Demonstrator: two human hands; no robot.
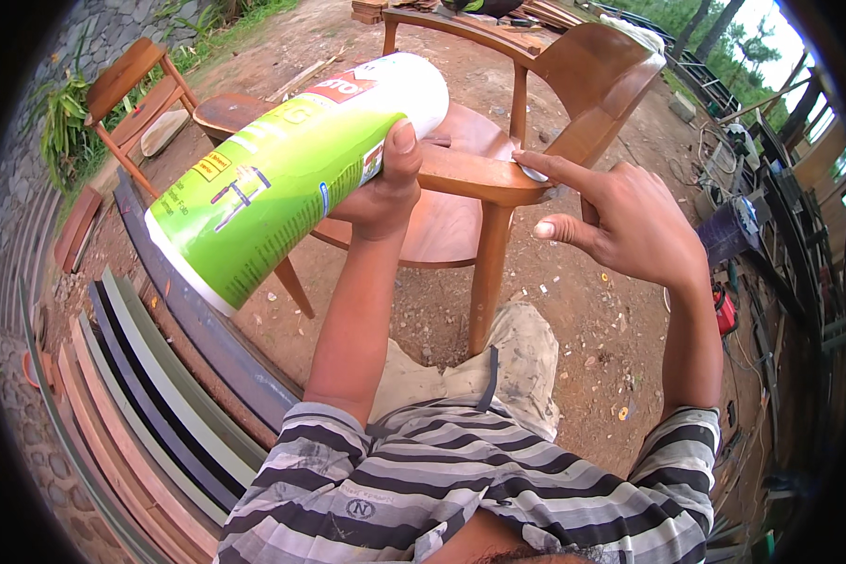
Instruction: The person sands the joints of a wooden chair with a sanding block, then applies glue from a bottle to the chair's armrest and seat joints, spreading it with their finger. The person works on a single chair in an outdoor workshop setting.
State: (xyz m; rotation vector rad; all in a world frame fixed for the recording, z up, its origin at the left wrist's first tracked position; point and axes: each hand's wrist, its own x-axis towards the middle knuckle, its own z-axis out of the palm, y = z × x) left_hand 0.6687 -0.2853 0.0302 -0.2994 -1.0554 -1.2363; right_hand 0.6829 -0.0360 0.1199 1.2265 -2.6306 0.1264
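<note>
A large white plastic bottle [282, 188] with a green label showing a clamp is tilted sideways in front of me. My left hand [390, 188] is wrapped round it from beneath, thumb on its near side. Beyond it stands a brown wooden armchair [597, 85]. My right hand [634, 221] is open, with its index finger stretched to the end of the chair's armrest [470, 177]. The fingertip touches the armrest end beside a white smear [533, 173] that looks like glue. The right thumb points left, clear of the wood. The chair's seat [437, 226] is partly covered by my left arm and the bottle.
Another wooden chair [141, 103] stands at the far left. Long boards and metal profiles [160, 395] lie at the lower left. On the right are a dark bucket [728, 230], a red object [724, 310], cables and stacked material. The ground is bare dirt with scraps.
</note>
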